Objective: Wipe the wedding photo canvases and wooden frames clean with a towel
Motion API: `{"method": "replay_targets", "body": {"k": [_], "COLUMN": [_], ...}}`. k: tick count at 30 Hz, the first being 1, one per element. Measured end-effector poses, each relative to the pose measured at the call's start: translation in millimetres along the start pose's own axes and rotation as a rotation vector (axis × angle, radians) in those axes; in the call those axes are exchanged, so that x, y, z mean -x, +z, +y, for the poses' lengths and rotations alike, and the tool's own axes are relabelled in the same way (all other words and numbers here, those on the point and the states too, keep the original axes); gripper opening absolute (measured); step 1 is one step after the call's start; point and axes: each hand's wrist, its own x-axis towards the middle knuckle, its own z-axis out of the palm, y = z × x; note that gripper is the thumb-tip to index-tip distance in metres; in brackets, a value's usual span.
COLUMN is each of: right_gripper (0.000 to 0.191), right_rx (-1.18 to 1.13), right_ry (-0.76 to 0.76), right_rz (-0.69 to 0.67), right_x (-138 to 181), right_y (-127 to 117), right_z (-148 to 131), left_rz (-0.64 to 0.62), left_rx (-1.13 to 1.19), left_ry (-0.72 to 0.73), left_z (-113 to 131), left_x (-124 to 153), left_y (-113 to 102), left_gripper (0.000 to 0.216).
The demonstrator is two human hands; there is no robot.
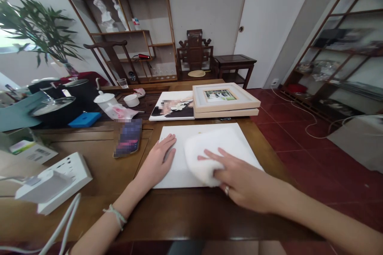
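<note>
A white flat board [236, 143] lies on the wooden table [179, 215] in front of me. My left hand [158, 157] rests flat on the board's left edge, fingers stretched out. My right hand [236, 179] presses a white cloth [199, 155] onto the board's middle, fingers partly spread over the cloth. Behind the board lie a photo print [173, 105] and two stacked light-wood picture frames [224, 99].
A phone [128, 138] lies left of the board. A white power strip [56, 181] with a cable sits at the near left. Further back stand a blue box [84, 119], a white teapot [104, 99], cups and dark pots [60, 101]. Shelves and chairs line the walls.
</note>
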Motion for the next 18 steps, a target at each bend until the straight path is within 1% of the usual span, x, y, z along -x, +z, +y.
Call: {"method": "replay_targets", "body": {"k": [5,8,10,14,18], "right_gripper": [0.026,0.027,0.029,0.033,0.029], "right_rx": [0.129,0.177,0.189,0.173,0.127], "right_ry": [0.139,0.157,0.144,0.11,0.037], "right_rz": [0.153,0.184,0.147,0.062,-0.068], "right_x": [-19.6,-23.3,-19.3,2.0,27.2], "right_y": [2.7,5.5,7.2,13.4,16.2], "right_z": [41.8,47.3,39.2,6.5,-21.0], "left_rz": [0.003,0.009,0.01,0.002,0.009], "left_rx": [0.004,0.006,0.007,0.003,-0.003], "left_ry": [-0.007,-0.002,-0.002,-0.004,0.0], "left_z": [0.8,1.3,1.7,2.2,2.1], "left_x": [-0.7,-0.6,-0.5,-0.5,-0.4], "left_y": [-0.3,-0.1,-0.2,-0.7,-0.6], "left_gripper": [0.045,0.045,0.045,0.046,0.046]}}
